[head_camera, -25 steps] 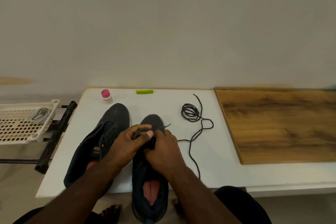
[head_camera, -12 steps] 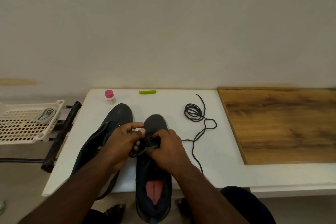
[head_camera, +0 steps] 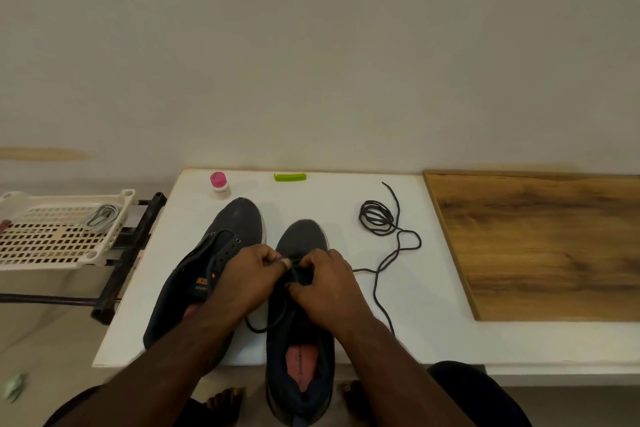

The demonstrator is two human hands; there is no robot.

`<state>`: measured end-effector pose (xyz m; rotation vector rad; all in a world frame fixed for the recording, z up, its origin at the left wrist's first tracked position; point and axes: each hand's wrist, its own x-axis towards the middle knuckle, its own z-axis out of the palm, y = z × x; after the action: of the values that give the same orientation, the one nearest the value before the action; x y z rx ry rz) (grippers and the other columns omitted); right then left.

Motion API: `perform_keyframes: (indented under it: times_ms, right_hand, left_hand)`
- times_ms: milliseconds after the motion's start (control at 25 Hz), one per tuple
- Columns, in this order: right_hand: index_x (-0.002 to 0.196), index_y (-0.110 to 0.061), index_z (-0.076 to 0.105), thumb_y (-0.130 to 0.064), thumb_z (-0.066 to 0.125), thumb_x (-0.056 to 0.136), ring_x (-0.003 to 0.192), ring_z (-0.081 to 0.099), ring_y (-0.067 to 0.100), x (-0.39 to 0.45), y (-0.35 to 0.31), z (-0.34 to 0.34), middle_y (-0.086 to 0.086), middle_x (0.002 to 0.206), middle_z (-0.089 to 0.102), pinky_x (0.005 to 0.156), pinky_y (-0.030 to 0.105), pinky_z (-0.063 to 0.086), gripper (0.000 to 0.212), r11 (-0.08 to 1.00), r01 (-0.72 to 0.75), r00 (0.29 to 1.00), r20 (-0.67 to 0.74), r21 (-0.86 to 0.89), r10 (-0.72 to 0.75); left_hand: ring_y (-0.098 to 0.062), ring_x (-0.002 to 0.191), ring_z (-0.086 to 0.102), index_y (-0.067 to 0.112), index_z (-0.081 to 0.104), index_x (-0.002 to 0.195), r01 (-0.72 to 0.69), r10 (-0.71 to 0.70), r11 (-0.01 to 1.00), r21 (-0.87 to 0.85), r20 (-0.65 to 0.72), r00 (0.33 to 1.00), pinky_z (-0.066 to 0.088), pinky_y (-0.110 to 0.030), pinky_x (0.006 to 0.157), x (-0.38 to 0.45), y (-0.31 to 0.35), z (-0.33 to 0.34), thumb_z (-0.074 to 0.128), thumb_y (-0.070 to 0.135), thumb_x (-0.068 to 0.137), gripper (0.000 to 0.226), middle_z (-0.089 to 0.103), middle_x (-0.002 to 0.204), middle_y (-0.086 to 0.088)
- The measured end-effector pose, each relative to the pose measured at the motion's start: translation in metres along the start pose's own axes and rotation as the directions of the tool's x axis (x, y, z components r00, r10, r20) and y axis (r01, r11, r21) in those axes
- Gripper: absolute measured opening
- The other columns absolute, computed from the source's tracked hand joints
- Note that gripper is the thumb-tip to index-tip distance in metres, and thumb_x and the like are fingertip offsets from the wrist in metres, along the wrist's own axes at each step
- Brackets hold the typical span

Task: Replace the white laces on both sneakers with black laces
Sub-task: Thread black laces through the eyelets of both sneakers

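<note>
Two dark sneakers sit side by side on a white counter (head_camera: 346, 340), toes toward the wall. Both hands meet over the eyelets of the right sneaker (head_camera: 301, 288), likely to thread a black lace (head_camera: 388, 270). The left hand (head_camera: 247, 279) has its fingers curled, pinching the lace near the tongue; the right hand (head_camera: 327, 282) is curled around it too. The lace trails right across the counter into a loose coil, slack for pulling through. The left sneaker (head_camera: 214, 260) lies unlaced, eyelets bare. A cream basket (head_camera: 52, 256) on the left holds pale laces (head_camera: 102, 220), apparently the removed white ones
</note>
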<state>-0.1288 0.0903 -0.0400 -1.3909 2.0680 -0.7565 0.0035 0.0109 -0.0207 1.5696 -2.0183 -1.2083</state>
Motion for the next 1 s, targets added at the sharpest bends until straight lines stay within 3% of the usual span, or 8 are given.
perform_keyframes:
  times_ms: [120,200,320,440,640,760,880,1000]
  right_hand:
    - [0.104,-0.031,0.050,-0.040,0.070,0.080,0.100,0.046,0.014,0.000,-0.001,0.002,-0.011,0.100,0.044,0.077,0.023,0.038,0.032,1.000,-0.015,1.000,0.004,-0.008,0.015]
    - [0.108,-0.031,0.051,-0.039,0.072,0.081,0.102,0.046,0.014,0.000,-0.002,0.003,-0.009,0.105,0.045,0.082,0.025,0.042,0.035,0.999,-0.026,1.000,0.005,-0.022,0.027]
    - [0.106,-0.030,0.050,-0.038,0.070,0.080,0.102,0.045,0.015,0.000,-0.001,0.002,-0.007,0.106,0.046,0.082,0.027,0.041,0.034,0.999,-0.020,1.000,0.004,-0.031,0.020]
    - [0.107,-0.026,0.053,-0.038,0.064,0.081,0.104,0.047,0.017,-0.002,-0.003,0.002,-0.004,0.108,0.050,0.081,0.027,0.041,0.031,1.000,-0.008,1.000,0.013,-0.007,0.009]
    - [0.100,-0.027,0.059,-0.038,0.065,0.088,0.091,0.058,0.011,0.001,-0.002,-0.008,-0.006,0.099,0.059,0.078,0.028,0.049,0.017,0.996,-0.042,0.999,0.006,0.078,0.042]
    - [0.099,-0.027,0.058,-0.037,0.065,0.091,0.082,0.058,0.006,0.002,-0.001,-0.009,-0.007,0.096,0.062,0.065,0.020,0.043,0.015,0.996,-0.055,0.998,0.012,0.064,0.055]
    - [0.100,-0.028,0.057,-0.036,0.064,0.091,0.081,0.056,0.005,0.002,-0.003,-0.006,-0.006,0.097,0.061,0.062,0.016,0.037,0.014,0.999,-0.039,0.999,0.013,0.017,0.039]
    - [0.099,-0.027,0.057,-0.036,0.064,0.091,0.083,0.056,0.006,0.002,-0.003,-0.006,-0.007,0.096,0.061,0.063,0.018,0.039,0.014,0.998,-0.049,0.999,0.013,0.036,0.048]
  left_hand:
    - [-0.008,0.049,0.044,0.012,0.055,0.066,-0.092,0.070,0.940,-0.329,-0.077,0.995,0.038,-0.032,0.057,-0.004,0.005,-0.006,0.064,0.017,0.092,0.027,0.049,0.054,0.006]
    - [-0.013,0.051,0.042,0.006,0.050,0.069,-0.151,0.096,0.884,-0.442,-0.144,0.985,0.038,-0.034,0.055,-0.002,0.008,-0.010,0.063,0.019,0.093,0.031,0.046,0.056,-0.002]
    - [-0.013,0.059,0.050,0.011,0.057,0.087,-0.051,0.015,0.928,-0.370,-0.100,0.995,0.043,-0.032,0.060,0.002,0.004,-0.006,0.069,0.032,0.089,0.024,0.056,0.068,-0.002]
    - [-0.004,0.078,0.061,0.026,0.059,0.098,0.007,-0.016,0.976,-0.216,-0.040,0.999,0.041,-0.019,0.064,0.002,-0.003,0.008,0.075,0.028,0.086,0.020,0.065,0.088,0.008]
    - [-0.011,0.084,0.067,0.020,0.068,0.092,0.003,-0.017,0.976,-0.216,-0.064,0.998,0.041,-0.019,0.064,0.007,-0.005,0.017,0.071,0.021,0.090,0.003,0.070,0.084,0.005]
    - [-0.013,0.075,0.062,0.022,0.062,0.079,-0.090,0.058,0.980,-0.179,-0.174,0.983,0.041,-0.024,0.064,0.002,-0.001,0.015,0.068,0.020,0.091,0.014,0.065,0.075,0.004]
    - [-0.010,0.069,0.060,0.019,0.061,0.083,-0.188,0.121,0.958,-0.218,-0.285,0.951,0.045,-0.027,0.065,0.003,0.003,0.008,0.066,0.023,0.093,0.012,0.063,0.073,0.000]
    - [-0.009,0.078,0.064,0.020,0.067,0.091,-0.105,0.070,0.964,-0.245,-0.147,0.987,0.046,-0.025,0.069,0.004,-0.003,0.005,0.067,0.021,0.093,0.002,0.068,0.081,0.002]
